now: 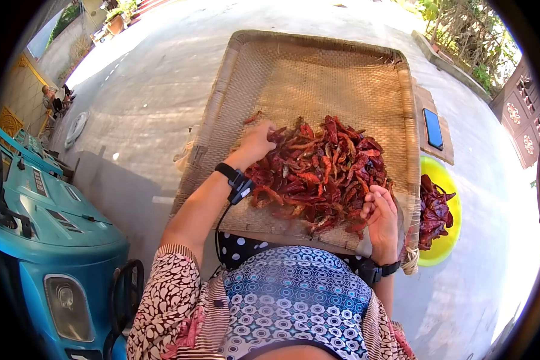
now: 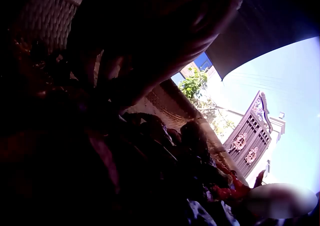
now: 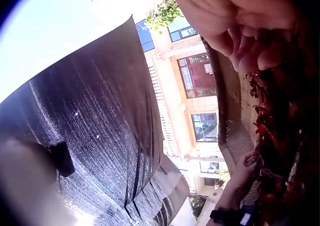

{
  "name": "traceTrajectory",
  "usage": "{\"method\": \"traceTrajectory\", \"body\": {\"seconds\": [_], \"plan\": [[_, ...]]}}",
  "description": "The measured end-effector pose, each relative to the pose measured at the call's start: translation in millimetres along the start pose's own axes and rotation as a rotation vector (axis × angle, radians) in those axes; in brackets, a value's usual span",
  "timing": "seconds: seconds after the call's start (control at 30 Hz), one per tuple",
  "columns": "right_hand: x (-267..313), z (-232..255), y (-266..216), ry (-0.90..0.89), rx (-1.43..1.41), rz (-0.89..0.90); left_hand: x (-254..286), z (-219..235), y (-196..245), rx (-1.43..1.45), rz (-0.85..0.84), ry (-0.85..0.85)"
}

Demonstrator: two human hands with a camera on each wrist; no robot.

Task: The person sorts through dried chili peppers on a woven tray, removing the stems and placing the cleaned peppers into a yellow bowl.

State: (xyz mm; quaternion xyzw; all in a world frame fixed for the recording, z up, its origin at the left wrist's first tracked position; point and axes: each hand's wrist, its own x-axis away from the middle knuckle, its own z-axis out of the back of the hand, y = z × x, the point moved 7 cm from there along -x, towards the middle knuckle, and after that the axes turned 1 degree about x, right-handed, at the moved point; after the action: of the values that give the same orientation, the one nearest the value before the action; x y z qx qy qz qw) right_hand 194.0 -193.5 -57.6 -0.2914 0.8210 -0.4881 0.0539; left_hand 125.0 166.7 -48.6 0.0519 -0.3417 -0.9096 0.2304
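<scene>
Dried red chilli peppers point(image 1: 324, 174) lie heaped in a large woven bamboo tray point(image 1: 318, 72). At the heap's far left edge, my left hand point(image 1: 258, 141) has its fingers bent around a dark red chilli point(image 1: 278, 135). In the left wrist view that hand point(image 2: 145, 36) is in deep shadow, fingertips down among the chillies. My right hand point(image 1: 381, 213) hovers at the near right edge of the heap, palm turned up and fingers loosely curled. The right wrist view shows its bent fingers point(image 3: 255, 51) with nothing visible between them.
A yellow basin point(image 1: 441, 174) holding larger dark red chillies stands right of the tray. Behind it a phone point(image 1: 432, 128) lies on cardboard point(image 1: 429, 99). A teal vehicle point(image 1: 60, 240) stands at the left. Further back, a person point(image 1: 55, 99) sits by the wall.
</scene>
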Motion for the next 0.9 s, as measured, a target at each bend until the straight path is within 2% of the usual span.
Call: {"method": "traceTrajectory", "body": {"seconds": [0.07,0.1,0.2,0.3,0.4,0.5,0.6,0.7,0.8,0.87,0.9], "plan": [[0,0,5,-0.012,0.016,0.001,8,4,2,-0.019,-0.015,0.096],[0,1,6,-0.010,0.017,-0.006,7,0,1,-0.059,-0.036,0.054],[1,2,11,-0.018,0.015,-0.010,11,-3,2,-0.020,-0.094,0.104],[3,-2,14,-0.032,0.031,-0.017,14,-3,6,0.056,-0.084,0.093],[4,-5,15,-0.038,0.054,-0.022,11,-6,2,0.075,-0.105,0.159],[5,-5,14,-0.037,0.066,-0.010,13,-7,-4,0.197,0.026,0.156],[5,-7,13,-0.056,0.098,0.004,34,10,22,0.304,0.015,0.191],[8,-22,7,-0.104,0.192,0.008,57,15,50,0.310,-0.072,0.254],[11,-43,4,-0.171,0.374,0.012,78,-11,72,0.746,-0.031,-0.015],[14,-61,0,-0.221,0.439,0.045,97,-25,93,0.709,0.044,-0.246],[14,-66,2,-0.237,0.445,0.071,103,-35,96,0.734,0.055,-0.299]]}}
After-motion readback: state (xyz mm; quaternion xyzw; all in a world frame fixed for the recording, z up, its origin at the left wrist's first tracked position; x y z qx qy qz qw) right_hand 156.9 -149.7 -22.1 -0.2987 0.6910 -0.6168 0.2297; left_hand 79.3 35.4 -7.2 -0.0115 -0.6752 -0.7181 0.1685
